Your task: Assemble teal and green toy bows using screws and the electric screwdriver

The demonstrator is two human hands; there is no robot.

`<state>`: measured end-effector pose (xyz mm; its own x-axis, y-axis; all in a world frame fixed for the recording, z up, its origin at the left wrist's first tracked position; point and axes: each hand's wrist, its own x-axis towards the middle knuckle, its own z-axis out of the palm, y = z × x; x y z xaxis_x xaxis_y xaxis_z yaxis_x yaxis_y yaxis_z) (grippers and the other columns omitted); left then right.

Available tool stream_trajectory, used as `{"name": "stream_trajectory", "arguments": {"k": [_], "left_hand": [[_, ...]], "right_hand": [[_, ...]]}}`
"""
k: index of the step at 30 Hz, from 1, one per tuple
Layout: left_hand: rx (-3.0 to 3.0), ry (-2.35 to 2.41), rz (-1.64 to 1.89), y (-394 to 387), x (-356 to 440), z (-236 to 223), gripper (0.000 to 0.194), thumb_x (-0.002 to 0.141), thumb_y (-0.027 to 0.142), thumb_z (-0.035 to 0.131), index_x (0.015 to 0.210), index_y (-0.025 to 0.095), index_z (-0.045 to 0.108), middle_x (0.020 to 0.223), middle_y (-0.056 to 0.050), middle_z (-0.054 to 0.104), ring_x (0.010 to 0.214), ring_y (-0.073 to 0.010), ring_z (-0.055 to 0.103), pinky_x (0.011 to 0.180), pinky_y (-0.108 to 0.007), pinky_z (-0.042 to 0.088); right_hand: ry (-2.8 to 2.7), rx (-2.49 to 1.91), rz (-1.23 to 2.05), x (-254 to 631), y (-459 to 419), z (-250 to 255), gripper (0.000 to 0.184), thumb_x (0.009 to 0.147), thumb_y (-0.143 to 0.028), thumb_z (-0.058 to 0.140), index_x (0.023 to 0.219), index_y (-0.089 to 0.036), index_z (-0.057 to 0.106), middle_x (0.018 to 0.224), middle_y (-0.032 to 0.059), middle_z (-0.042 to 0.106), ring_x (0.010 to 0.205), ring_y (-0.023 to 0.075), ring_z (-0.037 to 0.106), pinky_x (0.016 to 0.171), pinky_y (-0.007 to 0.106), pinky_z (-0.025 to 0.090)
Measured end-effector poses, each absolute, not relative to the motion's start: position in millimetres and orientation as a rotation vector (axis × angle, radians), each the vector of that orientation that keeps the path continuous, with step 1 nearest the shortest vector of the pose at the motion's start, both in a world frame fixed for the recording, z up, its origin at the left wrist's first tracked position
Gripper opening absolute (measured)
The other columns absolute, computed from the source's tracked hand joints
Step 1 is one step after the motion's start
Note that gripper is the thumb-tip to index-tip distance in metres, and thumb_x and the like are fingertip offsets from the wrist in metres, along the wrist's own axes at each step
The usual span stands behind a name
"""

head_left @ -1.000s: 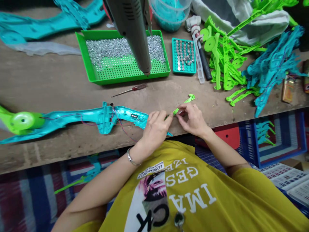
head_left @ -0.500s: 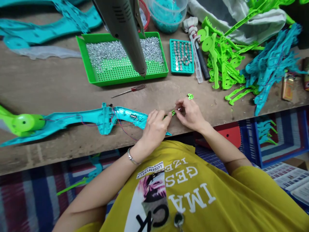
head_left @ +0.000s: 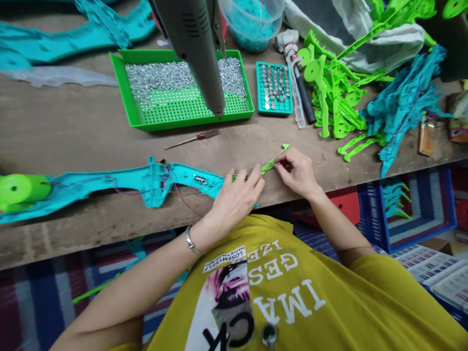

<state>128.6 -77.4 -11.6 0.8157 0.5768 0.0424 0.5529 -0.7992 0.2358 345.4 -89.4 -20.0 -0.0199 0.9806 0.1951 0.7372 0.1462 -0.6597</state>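
My left hand [head_left: 239, 192] lies over the right end of the long teal piece [head_left: 127, 179], near the centre of the frame, fingers bent and slightly spread; I can't tell whether it grips anything. To its right, my right hand [head_left: 297, 170] has thumb and fingertips drawn together at the slim green part [head_left: 269, 165], its hold unclear. My screwdriver [head_left: 197, 138] lies left of centre on the tabletop [head_left: 91, 129].
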Motion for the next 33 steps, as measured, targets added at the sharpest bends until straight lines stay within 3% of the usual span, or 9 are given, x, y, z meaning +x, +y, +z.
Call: {"name": "stream_trajectory", "arguments": {"k": [2, 4, 9, 13, 16, 18, 22, 27, 33], "left_hand": [[2.829, 0.811, 0.126, -75.5, 130.5, -8.8, 0.034, 0.092, 0.004, 0.045, 0.109, 0.020, 0.069, 0.152, -0.013, 0.054, 0.105, -0.0312, 0.061, 0.090, -0.053, 0.052], [2.892, 0.728, 0.060, -73.0, 131.9, -6.0, 0.032, 0.092, 0.005, 0.047, 0.109, 0.021, 0.069, 0.158, -0.010, 0.049, 0.105, -0.0315, 0.060, 0.086, -0.052, 0.052], [2.934, 0.624, -0.040, -66.6, 133.7, 0.2, 0.030, 0.094, 0.008, 0.049, 0.115, 0.021, 0.067, 0.149, -0.012, 0.057, 0.108, -0.0314, 0.060, 0.077, -0.045, 0.050], [2.958, 0.584, -0.043, -63.3, 134.1, 1.0, 0.028, 0.096, 0.009, 0.048, 0.114, 0.019, 0.067, 0.146, -0.013, 0.059, 0.104, -0.0303, 0.060, 0.073, -0.043, 0.048], [2.998, 0.556, -0.050, -61.6, 133.9, -0.1, 0.025, 0.096, 0.010, 0.050, 0.113, 0.018, 0.067, 0.145, -0.013, 0.060, 0.103, -0.0300, 0.060, 0.073, -0.042, 0.047], [3.019, 0.558, -0.067, -60.8, 133.6, 0.0, 0.024, 0.096, 0.011, 0.051, 0.113, 0.017, 0.067, 0.147, -0.012, 0.058, 0.102, -0.0294, 0.060, 0.072, -0.042, 0.047], [3.042, 0.552, -0.115, -60.3, 133.1, 4.1, 0.026, 0.099, 0.013, 0.047, 0.115, 0.017, 0.066, 0.151, -0.011, 0.056, 0.102, -0.0278, 0.060, 0.074, -0.041, 0.047], [3.050, 0.567, -0.171, -60.8, 133.3, 9.6, 0.028, 0.101, 0.014, 0.043, 0.115, 0.018, 0.067, 0.153, -0.010, 0.054, 0.102, -0.0268, 0.060, 0.075, -0.040, 0.048], [3.053, 0.569, -0.187, -61.6, 133.7, 11.0, 0.028, 0.101, 0.014, 0.043, 0.117, 0.018, 0.066, 0.152, -0.010, 0.055, 0.102, -0.0268, 0.061, 0.075, -0.040, 0.048]], "right_hand": [[-1.828, -1.644, 0.486, 344.9, -89.4, -22.8, 0.012, 0.091, -0.021, 0.059, 0.082, -0.022, 0.065, 0.080, 0.0035, 0.068, 0.075, 0.0169, 0.064, 0.070, 0.034, 0.056], [-1.815, -1.639, 0.497, 343.7, -90.0, -24.9, 0.012, 0.091, -0.020, 0.059, 0.081, -0.021, 0.065, 0.080, 0.0035, 0.067, 0.072, 0.0159, 0.063, 0.068, 0.033, 0.055], [-1.771, -1.625, 0.620, 342.2, -94.4, -22.3, 0.004, 0.087, -0.020, 0.063, 0.087, -0.020, 0.067, 0.081, 0.0028, 0.065, 0.069, 0.0146, 0.060, 0.066, 0.031, 0.055], [-1.745, -1.628, 0.596, 340.8, -99.3, -17.6, 0.014, 0.087, -0.023, 0.066, 0.101, -0.021, 0.068, 0.091, 0.0051, 0.064, 0.073, 0.0162, 0.061, 0.068, 0.034, 0.056], [-1.750, -1.651, 0.469, 340.4, -100.6, -17.9, 0.006, 0.091, -0.023, 0.062, 0.091, -0.022, 0.068, 0.092, 0.0064, 0.067, 0.079, 0.0180, 0.064, 0.073, 0.035, 0.057], [-1.752, -1.670, 0.415, 341.0, -100.5, -20.0, 0.011, 0.092, -0.019, 0.058, 0.085, -0.022, 0.065, 0.086, 0.0050, 0.069, 0.078, 0.0178, 0.065, 0.073, 0.034, 0.057], [-1.753, -1.668, 0.370, 341.9, -99.8, -23.4, 0.011, 0.085, -0.012, 0.057, 0.085, -0.021, 0.062, 0.078, 0.0012, 0.068, 0.066, 0.0140, 0.063, 0.065, 0.028, 0.054], [-1.758, -1.600, 0.277, 341.0, -97.0, -20.2, 0.011, 0.085, -0.012, 0.058, 0.084, -0.022, 0.060, 0.077, 0.0005, 0.069, 0.069, 0.0145, 0.065, 0.068, 0.028, 0.054], [-1.852, -1.613, 0.471, 346.9, -97.9, -16.4, 0.011, 0.080, -0.010, 0.057, 0.082, -0.022, 0.058, 0.074, -0.0006, 0.064, 0.065, 0.0135, 0.060, 0.063, 0.027, 0.051]]}}
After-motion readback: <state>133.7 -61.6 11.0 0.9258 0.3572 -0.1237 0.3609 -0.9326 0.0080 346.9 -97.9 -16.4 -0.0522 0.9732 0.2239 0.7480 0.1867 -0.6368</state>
